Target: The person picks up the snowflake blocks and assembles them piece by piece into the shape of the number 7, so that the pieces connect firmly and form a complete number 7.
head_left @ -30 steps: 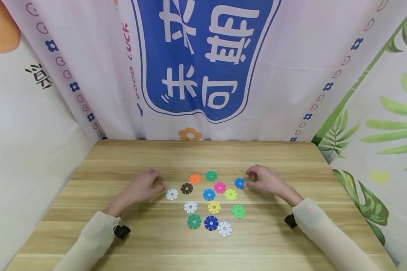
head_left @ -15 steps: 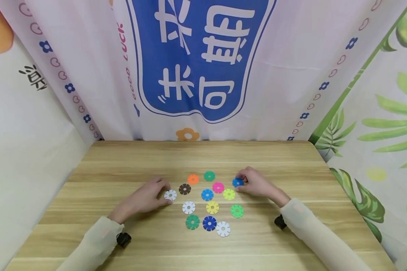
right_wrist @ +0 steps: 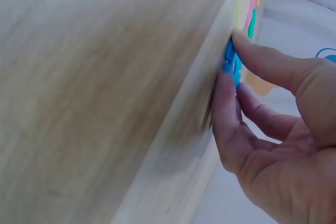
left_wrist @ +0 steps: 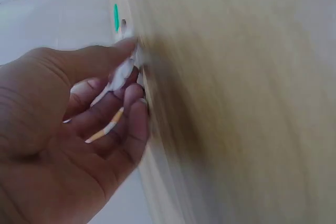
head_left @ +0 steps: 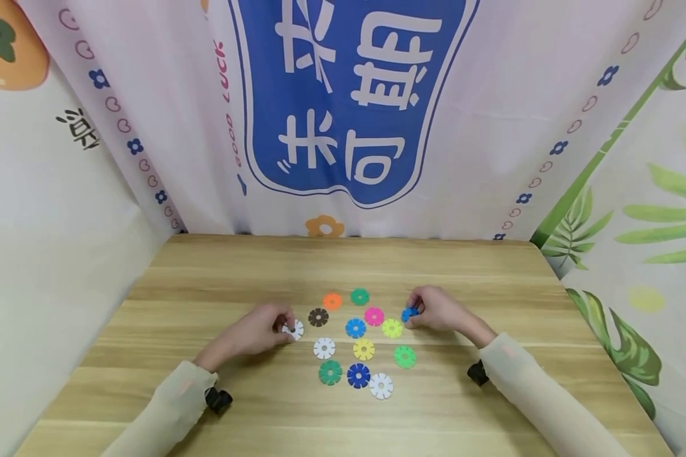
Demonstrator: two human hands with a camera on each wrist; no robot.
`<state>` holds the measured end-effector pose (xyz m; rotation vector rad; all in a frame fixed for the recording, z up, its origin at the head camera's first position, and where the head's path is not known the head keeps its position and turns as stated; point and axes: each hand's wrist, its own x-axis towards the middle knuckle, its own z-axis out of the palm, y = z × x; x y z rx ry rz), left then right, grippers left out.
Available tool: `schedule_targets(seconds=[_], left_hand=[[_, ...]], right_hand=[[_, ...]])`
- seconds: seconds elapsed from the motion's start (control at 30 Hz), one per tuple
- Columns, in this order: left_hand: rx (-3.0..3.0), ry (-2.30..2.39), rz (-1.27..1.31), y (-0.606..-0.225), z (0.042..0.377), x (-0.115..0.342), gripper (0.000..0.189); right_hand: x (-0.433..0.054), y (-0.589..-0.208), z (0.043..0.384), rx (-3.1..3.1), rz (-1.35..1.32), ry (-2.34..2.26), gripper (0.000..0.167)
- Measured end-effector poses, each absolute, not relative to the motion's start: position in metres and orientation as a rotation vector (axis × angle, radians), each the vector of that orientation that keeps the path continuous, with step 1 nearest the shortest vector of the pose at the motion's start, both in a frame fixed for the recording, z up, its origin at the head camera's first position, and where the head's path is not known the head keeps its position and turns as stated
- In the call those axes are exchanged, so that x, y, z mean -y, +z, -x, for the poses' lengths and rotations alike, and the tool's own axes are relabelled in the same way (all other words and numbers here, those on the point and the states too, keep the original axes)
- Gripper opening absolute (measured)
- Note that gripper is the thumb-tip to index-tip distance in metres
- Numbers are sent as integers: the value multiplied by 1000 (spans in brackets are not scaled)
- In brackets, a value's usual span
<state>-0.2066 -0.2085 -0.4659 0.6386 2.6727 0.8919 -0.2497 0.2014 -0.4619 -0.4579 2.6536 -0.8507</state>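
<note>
Slotted plastic discs with centre holes lie in a loose group on the wooden table. At the group's left end my left hand [head_left: 258, 330] pinches a white disc [head_left: 299, 331] between thumb and fingers. In the left wrist view that white disc [left_wrist: 122, 74] is tilted up from the tabletop, partly hidden by the fingers. On the right side, my right hand [head_left: 440, 309] pinches a blue disc [head_left: 408, 311] by its edges. Seen from the right wrist, the blue disc [right_wrist: 229, 56] sits between thumb and fingertips, close to the wood. Nearest to the left hand is a brown disc [head_left: 313, 313].
Between the hands lie other discs, among them an orange disc [head_left: 328, 298], a pink disc [head_left: 369, 313], a yellow disc [head_left: 358, 346] and a dark blue disc [head_left: 352, 371]. The wooden table [head_left: 251, 419] ends at a printed curtain [head_left: 480, 165] behind.
The left hand has come in from the left and taken hold of the white disc. My right hand has closed on the blue disc, which now looks tilted.
</note>
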Motion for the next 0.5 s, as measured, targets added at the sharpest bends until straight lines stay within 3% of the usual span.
schedule_targets(seconds=[0.1, 0.3, 0.5], left_hand=[[-2680, 939, -574, -462, 205, 210, 16], [-2745, 1073, -426, -455, 208, 203, 29], [-2743, 1205, -323, -453, 211, 188, 21]], right_hand=[[-199, -464, 248, -2635, 446, -929, 26], [-200, -459, 247, -2555, 423, -1138, 8], [-211, -456, 241, -2643, 436, -1033, 8]])
